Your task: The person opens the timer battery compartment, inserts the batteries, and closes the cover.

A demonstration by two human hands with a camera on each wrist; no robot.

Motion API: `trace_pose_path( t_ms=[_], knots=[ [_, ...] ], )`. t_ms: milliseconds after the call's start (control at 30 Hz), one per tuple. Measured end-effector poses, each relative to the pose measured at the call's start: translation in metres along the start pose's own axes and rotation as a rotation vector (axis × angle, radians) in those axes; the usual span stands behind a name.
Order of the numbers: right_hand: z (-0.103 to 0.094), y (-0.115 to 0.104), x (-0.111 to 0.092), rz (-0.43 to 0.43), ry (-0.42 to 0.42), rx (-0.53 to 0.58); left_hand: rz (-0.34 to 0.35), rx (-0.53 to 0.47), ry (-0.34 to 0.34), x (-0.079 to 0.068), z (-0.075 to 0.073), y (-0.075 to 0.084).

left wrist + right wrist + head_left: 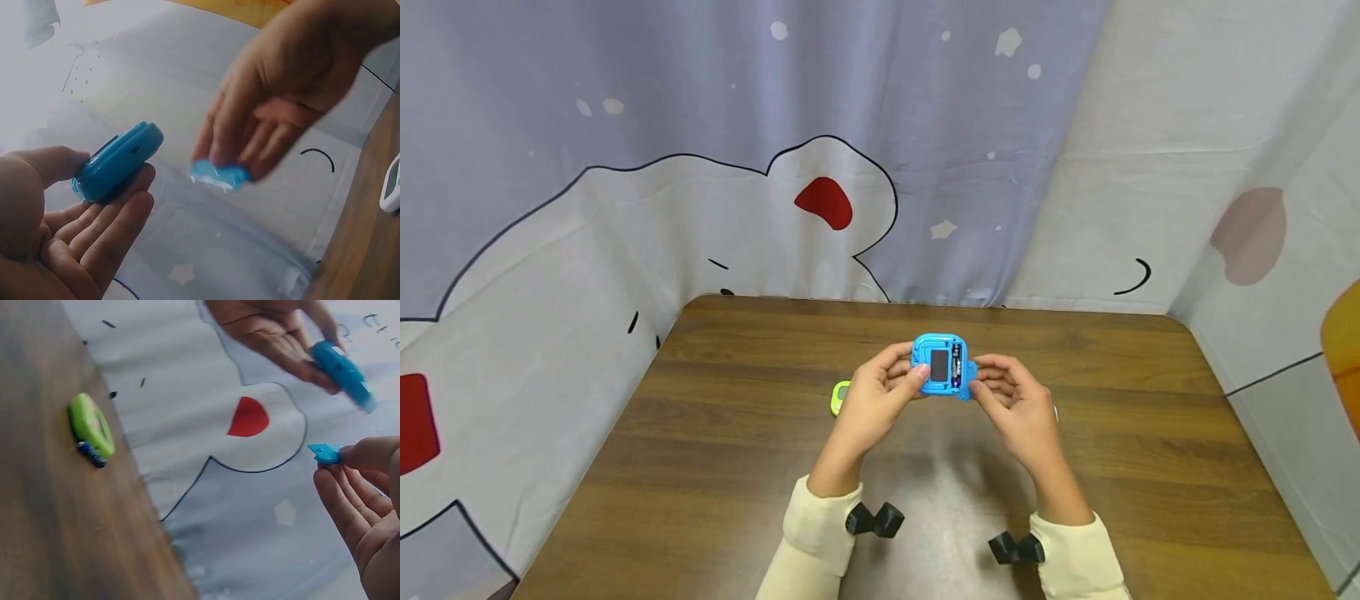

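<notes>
My left hand (pixel 867 404) pinches a rounded blue electronic gadget (pixel 927 342) between thumb and fingers. Its back faces the head camera and shows a dark rectangular panel, with a battery (pixel 956 367) lying in the uncovered slot beside it. From the side, the gadget (pixel 119 162) appears thick and rounded in the left wrist view. A small blue battery cover (pixel 326 453) is pinched by my right hand (pixel 1024 410). The wrist views show this cover apart from the gadget; in the head view the two overlap at the gadget's right edge.
On the wooden table (pixel 760 467) a lime-green gadget (pixel 90 425) lies partly behind my left hand, with a loose battery (pixel 92 455) against it. A white gadget (pixel 392 187) is mostly hidden behind my right hand. A patterned curtain (pixel 700 83) hangs around the table.
</notes>
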State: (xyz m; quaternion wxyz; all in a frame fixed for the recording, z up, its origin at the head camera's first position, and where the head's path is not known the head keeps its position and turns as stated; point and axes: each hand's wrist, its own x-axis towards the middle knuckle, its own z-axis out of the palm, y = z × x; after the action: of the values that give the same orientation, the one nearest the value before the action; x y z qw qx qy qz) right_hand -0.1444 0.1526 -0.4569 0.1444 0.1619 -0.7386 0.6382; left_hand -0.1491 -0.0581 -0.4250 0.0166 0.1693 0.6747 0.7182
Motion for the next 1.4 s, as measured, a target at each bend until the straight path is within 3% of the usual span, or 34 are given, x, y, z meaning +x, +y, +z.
trace_pose_path(
  t_ms=[200, 467, 633, 833, 1067, 1400],
  knots=[
    [-0.010, -0.013, 0.000, -0.030, 0.048, 0.159, 0.008, 0.035, 0.024, 0.000, 0.000, 0.000],
    [-0.012, -0.028, -0.003, -0.073, -0.028, 0.301, 0.004, 0.083, 0.023, 0.000, 0.001, 0.000],
    [-0.010, -0.032, -0.004, -0.082, -0.036, 0.335, -0.001, 0.076, 0.009, 0.000, 0.002, 0.000],
    [-0.009, -0.031, -0.004, -0.025, -0.033, 0.382, -0.030, 0.062, -0.029, 0.000, 0.005, 0.001],
    [-0.005, -0.030, -0.003, -0.062, -0.004, 0.394, -0.046, 0.097, -0.043, -0.008, 0.010, 0.031],
    [-0.005, -0.031, -0.004, -0.049, 0.007, 0.366, -0.053, 0.101, -0.039, -0.008, 0.011, 0.031]
  ],
)
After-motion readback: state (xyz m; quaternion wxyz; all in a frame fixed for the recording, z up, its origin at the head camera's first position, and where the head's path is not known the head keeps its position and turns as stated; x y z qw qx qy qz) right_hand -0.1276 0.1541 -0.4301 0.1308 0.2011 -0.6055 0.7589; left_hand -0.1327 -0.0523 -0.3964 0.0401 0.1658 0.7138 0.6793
